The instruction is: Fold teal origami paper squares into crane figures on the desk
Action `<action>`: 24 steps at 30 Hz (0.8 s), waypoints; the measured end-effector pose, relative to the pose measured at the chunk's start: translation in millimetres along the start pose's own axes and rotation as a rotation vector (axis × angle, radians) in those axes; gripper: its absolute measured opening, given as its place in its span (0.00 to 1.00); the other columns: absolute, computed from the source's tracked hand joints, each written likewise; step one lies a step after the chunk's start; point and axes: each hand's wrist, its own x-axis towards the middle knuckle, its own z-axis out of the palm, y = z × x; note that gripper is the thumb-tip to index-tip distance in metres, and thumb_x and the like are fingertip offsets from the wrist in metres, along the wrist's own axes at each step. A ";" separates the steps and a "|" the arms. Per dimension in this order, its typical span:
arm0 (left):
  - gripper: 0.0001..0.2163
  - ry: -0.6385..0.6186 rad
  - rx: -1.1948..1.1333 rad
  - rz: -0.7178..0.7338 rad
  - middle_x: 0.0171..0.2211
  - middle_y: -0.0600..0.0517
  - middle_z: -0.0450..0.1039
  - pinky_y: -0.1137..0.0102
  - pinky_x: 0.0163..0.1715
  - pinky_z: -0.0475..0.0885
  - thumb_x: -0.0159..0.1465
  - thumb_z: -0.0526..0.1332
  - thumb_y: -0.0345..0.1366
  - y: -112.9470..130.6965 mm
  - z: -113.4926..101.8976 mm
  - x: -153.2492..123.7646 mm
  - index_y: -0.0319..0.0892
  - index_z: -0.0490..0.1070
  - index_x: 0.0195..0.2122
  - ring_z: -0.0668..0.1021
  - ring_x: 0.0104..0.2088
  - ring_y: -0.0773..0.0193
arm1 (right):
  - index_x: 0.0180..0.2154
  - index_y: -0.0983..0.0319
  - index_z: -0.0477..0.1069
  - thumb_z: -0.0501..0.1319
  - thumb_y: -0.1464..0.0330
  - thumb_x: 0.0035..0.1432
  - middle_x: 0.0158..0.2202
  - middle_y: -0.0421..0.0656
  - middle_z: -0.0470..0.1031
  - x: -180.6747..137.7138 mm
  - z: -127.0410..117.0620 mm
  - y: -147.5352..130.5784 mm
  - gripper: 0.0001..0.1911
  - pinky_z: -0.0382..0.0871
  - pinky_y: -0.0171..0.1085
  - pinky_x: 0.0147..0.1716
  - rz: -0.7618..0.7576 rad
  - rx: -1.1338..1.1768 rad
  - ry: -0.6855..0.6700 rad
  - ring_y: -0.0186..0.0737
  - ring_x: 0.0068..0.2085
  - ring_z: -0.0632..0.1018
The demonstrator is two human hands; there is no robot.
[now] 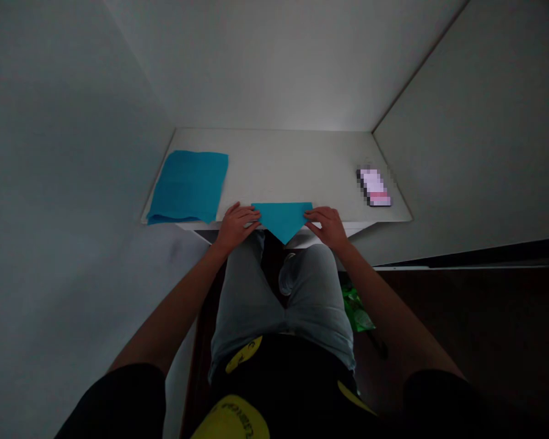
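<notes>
A blue triangle of folded sheet (284, 219), paper or cloth, lies at the front edge of the white table with its point hanging toward me over the edge. My left hand (238, 224) grips its left corner between thumb and fingers. At the opposite corner, my right hand (326, 224) pinches the sheet the same way. The long straight side faces away from me and runs level between both hands. Left of my left hand lies a stack of blue sheets (190, 186), its near edge slightly lifted.
The white table (293, 164) is bounded by walls at the back and sides. A phone (375, 188), blurred by pixels, lies at the right. Below, on the dark floor beside my right leg, is a green packet (359, 311).
</notes>
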 end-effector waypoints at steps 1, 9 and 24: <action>0.06 0.008 -0.013 -0.010 0.51 0.50 0.88 0.46 0.75 0.64 0.74 0.68 0.39 -0.1 -0.1 2.1 0.51 0.85 0.48 0.85 0.59 0.54 | 0.49 0.55 0.84 0.61 0.54 0.76 0.52 0.48 0.87 2.6 1.2 -0.1 0.16 0.71 0.54 0.57 0.007 0.013 0.011 0.54 0.54 0.82; 0.10 0.016 -0.068 -0.122 0.49 0.45 0.85 0.54 0.58 0.78 0.75 0.65 0.42 -1.5 -7.1 26.0 0.46 0.84 0.41 0.84 0.52 0.54 | 0.47 0.56 0.83 0.61 0.53 0.75 0.39 0.47 0.85 30.1 8.5 7.2 0.17 0.77 0.51 0.48 0.197 0.130 0.039 0.52 0.42 0.82; 0.25 -0.174 0.078 0.073 0.75 0.49 0.68 0.43 0.79 0.56 0.76 0.55 0.33 27.3 4.2 15.5 0.49 0.70 0.73 0.69 0.76 0.51 | 0.74 0.55 0.67 0.56 0.69 0.76 0.75 0.47 0.70 20.3 19.9 -31.8 0.29 0.67 0.58 0.72 -0.082 -0.100 -0.137 0.51 0.75 0.71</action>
